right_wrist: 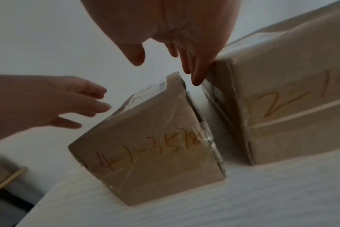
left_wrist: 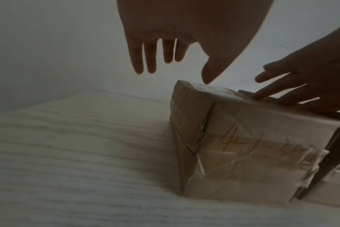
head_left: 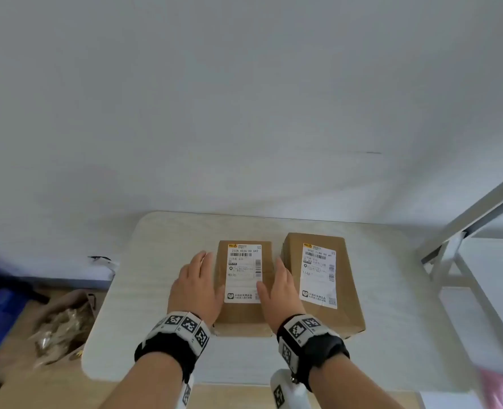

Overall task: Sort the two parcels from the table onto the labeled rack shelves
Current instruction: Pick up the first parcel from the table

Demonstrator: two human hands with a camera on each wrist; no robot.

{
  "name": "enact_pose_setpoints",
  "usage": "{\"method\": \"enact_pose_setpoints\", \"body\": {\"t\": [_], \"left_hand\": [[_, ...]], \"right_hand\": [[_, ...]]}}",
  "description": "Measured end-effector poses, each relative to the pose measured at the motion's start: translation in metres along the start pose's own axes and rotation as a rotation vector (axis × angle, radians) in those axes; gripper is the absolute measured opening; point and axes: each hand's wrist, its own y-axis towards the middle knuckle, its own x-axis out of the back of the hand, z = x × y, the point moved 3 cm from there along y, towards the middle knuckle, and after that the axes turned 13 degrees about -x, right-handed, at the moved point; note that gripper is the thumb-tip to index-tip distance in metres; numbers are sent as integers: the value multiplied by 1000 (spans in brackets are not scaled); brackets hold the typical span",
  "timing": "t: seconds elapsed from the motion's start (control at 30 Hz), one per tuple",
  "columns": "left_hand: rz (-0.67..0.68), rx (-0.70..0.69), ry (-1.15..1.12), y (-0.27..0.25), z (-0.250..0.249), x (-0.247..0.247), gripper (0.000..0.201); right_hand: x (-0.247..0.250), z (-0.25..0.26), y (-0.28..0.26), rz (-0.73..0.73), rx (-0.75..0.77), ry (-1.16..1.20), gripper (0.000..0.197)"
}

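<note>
My left hand (head_left: 195, 286) and right hand (head_left: 278, 296) are nearest, fingers straight, holding nothing, on either side of the left parcel (head_left: 244, 287). It lies flat on the table (head_left: 144, 261), its long axis pointing away from me, label up. The right parcel (head_left: 322, 283) lies just beside it, nearly parallel.

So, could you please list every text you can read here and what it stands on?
"232A H036-00 042": white label, left brown cardboard parcel.
"4-1-35", rest unclear: its near end, handwritten.
"1148": white label, right brown cardboard parcel.
"2-1", cut off: its near end.
Fine print: too small.
</note>
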Motion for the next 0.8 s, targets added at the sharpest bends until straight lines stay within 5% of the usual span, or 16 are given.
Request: {"method": "enact_pose_setpoints", "body": {"t": [0.37, 0.8], "left_hand": [[135, 111, -411, 12, 13, -43, 54], [-47, 51, -479, 12, 14, -8, 49]], "right_hand": [[-16, -8, 25, 77, -256, 178, 51], [6, 15, 9, 41, -150, 249, 49]]}}
